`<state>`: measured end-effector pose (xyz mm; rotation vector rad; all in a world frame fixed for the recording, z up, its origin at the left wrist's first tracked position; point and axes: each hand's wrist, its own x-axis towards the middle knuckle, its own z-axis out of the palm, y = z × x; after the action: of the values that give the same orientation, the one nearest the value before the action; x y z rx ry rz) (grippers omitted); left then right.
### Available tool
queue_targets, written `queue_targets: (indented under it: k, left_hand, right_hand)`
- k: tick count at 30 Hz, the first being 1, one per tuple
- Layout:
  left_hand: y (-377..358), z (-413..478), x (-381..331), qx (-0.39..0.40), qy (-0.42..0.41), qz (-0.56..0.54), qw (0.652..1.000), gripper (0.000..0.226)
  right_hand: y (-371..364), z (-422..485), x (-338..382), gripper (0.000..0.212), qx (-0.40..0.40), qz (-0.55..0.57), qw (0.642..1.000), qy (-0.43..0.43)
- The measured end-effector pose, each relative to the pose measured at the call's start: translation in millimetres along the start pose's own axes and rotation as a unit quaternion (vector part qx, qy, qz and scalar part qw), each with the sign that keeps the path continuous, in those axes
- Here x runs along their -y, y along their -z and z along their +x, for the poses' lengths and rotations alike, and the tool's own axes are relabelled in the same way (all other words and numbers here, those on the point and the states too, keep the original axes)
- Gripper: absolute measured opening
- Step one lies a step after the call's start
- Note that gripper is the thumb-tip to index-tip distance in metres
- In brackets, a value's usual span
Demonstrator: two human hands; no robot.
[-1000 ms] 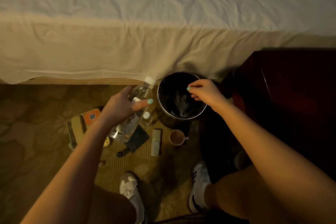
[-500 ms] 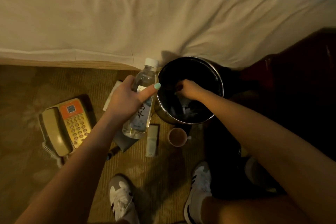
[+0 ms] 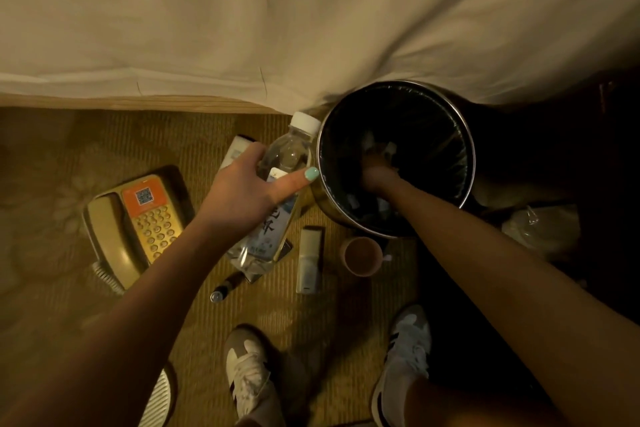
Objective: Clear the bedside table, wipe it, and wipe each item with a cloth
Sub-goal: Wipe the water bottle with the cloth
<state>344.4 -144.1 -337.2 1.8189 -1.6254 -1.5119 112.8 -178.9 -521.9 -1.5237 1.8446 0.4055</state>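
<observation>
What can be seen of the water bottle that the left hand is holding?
The water bottle is clear plastic with a white cap and a pale label bearing dark characters. The left hand grips its middle. It is tilted, cap toward the bed, close beside the bin; whether they touch cannot be told.

Wht sneakers (image 3: 249,374) (dk stripes), teal nails (image 3: 311,173)

The left hand (image 3: 242,191) holds a water bottle (image 3: 273,204) beside the bin (image 3: 465,163); the right hand (image 3: 375,173) reaches inside the bin.
</observation>
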Motion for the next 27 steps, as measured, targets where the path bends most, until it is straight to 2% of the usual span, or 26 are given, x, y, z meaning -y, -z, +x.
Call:
queue_targets:
  k: [3, 6, 9, 12, 16, 18, 20, 23, 27]
  left_hand:
    - [6.4, 1.4, -1.1, 0.006, -0.006, 0.02, 1.0, 0.051]
    - [12.2, 0.2, -12.6, -0.014, -0.014, 0.037, 0.999, 0.044]
    - [18.8, -3.3, -28.7, -0.025, -0.019, 0.016, 0.999, 0.056]
    - [25.0, -18.2, -48.2, -0.023, -0.029, 0.002, 0.999, 0.078]
    - [26.6, -48.8, -70.2, -0.021, -0.041, -0.028, 0.999, 0.071]
    - [24.2, -67.3, -82.5, -0.008, -0.047, -0.031, 0.998, 0.065]
    - [21.6, -86.1, -95.6, 0.002, -0.055, -0.036, 0.998, 0.072]
    - [18.4, -111.0, -109.3, 0.004, -0.073, -0.047, 0.996, 0.071]
    - [13.9, -137.9, -115.6, 0.018, -0.094, -0.06, 0.994, 0.062]
  right_hand:
    - [22.7, -18.0, 6.5, 0.045, -0.057, 0.024, 0.997, 0.049]
    - [47.5, -53.9, 8.7, 0.029, -0.081, 0.112, 0.987, 0.085]
    - [72.2, -97.9, 10.3, 0.013, -0.125, 0.22, 0.962, 0.1]
    - [97.0, -138.4, 12.1, 0.008, -0.204, 0.271, 0.934, 0.109]
    - [127.7, -184.3, 16.3, 0.006, -0.26, 0.342, 0.897, 0.101]
    - [143.2, -203.6, 17.5, 0.016, -0.273, 0.418, 0.862, 0.087]
    - [160.3, -224.9, 21.4, 0.021, -0.267, 0.511, 0.813, 0.08]
    - [184.4, -265.2, 27.4, 0.014, -0.267, 0.605, 0.744, 0.096]
    - [199.7, -330.4, 25.8, 0.012, -0.247, 0.699, 0.65, 0.166]
